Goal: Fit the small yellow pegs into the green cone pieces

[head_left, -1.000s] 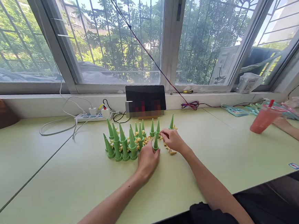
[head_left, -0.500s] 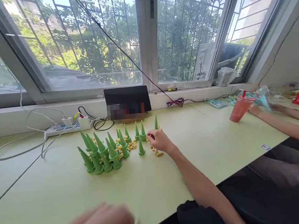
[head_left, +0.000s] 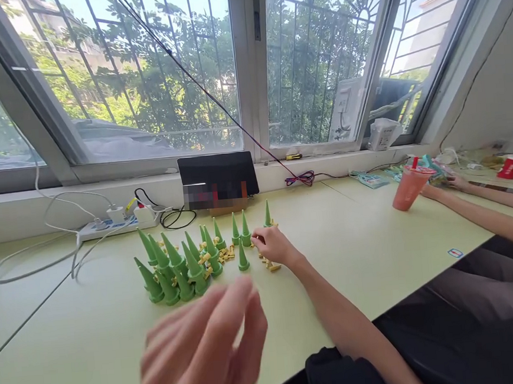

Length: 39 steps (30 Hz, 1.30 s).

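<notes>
My left hand (head_left: 198, 350) is raised in the near foreground, in front of the cones and slightly blurred. Its thumb and forefinger meet in a pinch; whatever may be between them is hidden. Over the table, my right hand (head_left: 275, 247) has its fingers curled together beside a small green cone (head_left: 242, 257), and I cannot make out what they hold. Small yellow pieces (head_left: 271, 266) lie just below that hand. Another green cone (head_left: 267, 213) stands behind it. To the left, several green cones (head_left: 175, 254) stand close together, with yellow pieces (head_left: 228, 253) among and beside them.
A dark-screened tablet (head_left: 219, 180) leans by the window sill. A power strip (head_left: 108, 224) with cables is at the left. Further right stand a red drink cup (head_left: 411, 187) and another person's arms (head_left: 484, 209). A bundled cable (head_left: 300, 179) lies along the back.
My left hand has risen from the bottom edge and moved forward, with thumb and forefinger now showing pinched. My right hand has barely moved. The view has tilted slightly upward.
</notes>
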Available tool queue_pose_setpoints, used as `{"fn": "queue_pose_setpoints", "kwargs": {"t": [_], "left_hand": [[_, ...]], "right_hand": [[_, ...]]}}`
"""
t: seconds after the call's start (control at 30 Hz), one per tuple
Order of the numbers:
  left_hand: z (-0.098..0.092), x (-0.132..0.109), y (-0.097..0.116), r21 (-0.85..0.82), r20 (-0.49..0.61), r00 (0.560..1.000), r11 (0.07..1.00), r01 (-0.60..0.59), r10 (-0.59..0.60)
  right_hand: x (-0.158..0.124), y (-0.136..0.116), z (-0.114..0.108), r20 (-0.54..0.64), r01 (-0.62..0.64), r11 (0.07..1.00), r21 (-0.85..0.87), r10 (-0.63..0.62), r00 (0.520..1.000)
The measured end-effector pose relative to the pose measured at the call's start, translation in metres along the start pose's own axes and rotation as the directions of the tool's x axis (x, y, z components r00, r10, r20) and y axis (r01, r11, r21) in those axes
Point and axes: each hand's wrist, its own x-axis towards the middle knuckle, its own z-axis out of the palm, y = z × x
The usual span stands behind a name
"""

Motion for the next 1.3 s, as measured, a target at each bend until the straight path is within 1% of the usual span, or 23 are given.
{"fn": "queue_pose_setpoints", "kwargs": {"t": [0.07,0.1,0.13,0.2,0.23,0.27,0.33,0.4,0.47,0.5,0.6,0.67,0.73,0.83,0.93,0.97,1.03,1.13,1.2,1.23,1.3], "left_hand": [[0.029,0.015,-0.011,0.044,0.077,0.992,0.994,-0.101,0.098],[0.043,0.015,-0.02,0.045,0.102,0.985,0.988,-0.146,0.141],[0.056,0.011,-0.03,0.037,0.136,0.982,0.989,-0.14,0.134],[0.076,-0.006,-0.053,0.023,0.234,0.967,0.994,-0.107,0.098],[0.083,-0.016,-0.063,0.015,0.274,0.96,0.998,-0.068,0.062],[0.087,-0.025,-0.072,0.013,0.33,0.944,1.0,-0.001,-0.004],[0.091,-0.037,-0.082,0.02,0.364,0.928,0.997,0.079,-0.081],[0.091,-0.041,-0.084,0.052,0.39,0.905,0.986,0.161,-0.169],[0.091,-0.041,-0.082,0.102,0.443,0.865,0.971,0.214,-0.237],[0.092,-0.04,-0.08,0.117,0.475,0.843,0.968,0.223,-0.251],[0.095,-0.043,-0.077,0.126,0.564,0.781,0.963,0.239,-0.268],[0.099,-0.046,-0.078,0.137,0.593,0.752,0.956,0.259,-0.288],[0.102,-0.05,-0.081,0.138,0.614,0.731,0.953,0.27,-0.296],[0.106,-0.053,-0.084,0.107,0.641,0.714,0.954,0.281,-0.282],[0.107,-0.053,-0.084,0.084,0.693,0.661,0.943,0.323,-0.288],[0.107,-0.052,-0.083,0.082,0.698,0.65,0.936,0.343,-0.299],[0.105,-0.05,-0.08,0.051,0.693,0.652,0.923,0.382,-0.308],[0.102,-0.047,-0.075,-0.017,0.664,0.672,0.892,0.453,-0.328],[0.101,-0.046,-0.073,-0.059,0.632,0.685,0.859,0.509,-0.363],[0.101,-0.045,-0.073,-0.084,0.621,0.685,0.836,0.542,-0.382],[0.1,-0.044,-0.072,-0.149,0.619,0.669,0.775,0.614,-0.411]], "right_hand": [[-0.001,0.0,0.0,0.012,-0.011,1.0,-0.007,0.011,1.0],[-0.001,-0.001,0.0,0.02,-0.016,1.0,-0.011,0.016,1.0],[-0.002,-0.001,-0.001,0.027,-0.021,1.0,-0.016,0.021,0.999],[-0.002,-0.001,-0.002,0.039,-0.032,0.999,-0.027,0.033,0.999],[-0.002,-0.001,-0.003,0.043,-0.039,0.999,-0.033,0.04,0.998],[-0.001,-0.001,-0.004,0.045,-0.046,0.998,-0.039,0.048,0.998],[-0.001,0.0,-0.006,0.043,-0.059,0.997,-0.048,0.061,0.997],[0.0,0.001,-0.008,0.038,-0.075,0.995,-0.06,0.078,0.996],[-0.001,0.002,-0.008,0.04,-0.092,0.993,-0.077,0.095,0.995],[-0.001,0.003,-0.008,0.044,-0.097,0.992,-0.084,0.101,0.994],[-0.003,0.003,-0.007,0.055,-0.099,0.992,-0.082,0.104,0.993],[-0.003,0.003,-0.006,0.062,-0.095,0.992,-0.077,0.1,0.993],[-0.003,0.002,-0.005,0.068,-0.087,0.993,-0.074,0.092,0.993],[-0.004,0.003,-0.005,0.073,-0.08,0.994,-0.073,0.086,0.994],[-0.006,0.004,-0.006,0.086,-0.079,0.995,-0.067,0.085,0.993],[-0.007,0.005,-0.006,0.089,-0.078,0.995,-0.062,0.084,0.993],[-0.008,0.006,-0.006,0.09,-0.071,0.997,-0.044,0.074,0.993],[-0.009,0.008,-0.005,0.106,-0.058,0.998,-0.022,0.06,0.993],[-0.01,0.009,-0.004,0.103,-0.048,0.999,-0.018,0.05,0.993],[-0.01,0.009,-0.004,0.103,-0.046,0.999,-0.019,0.047,0.994],[-0.01,0.009,-0.004,0.105,-0.045,0.999,-0.019,0.047,0.993]]}}
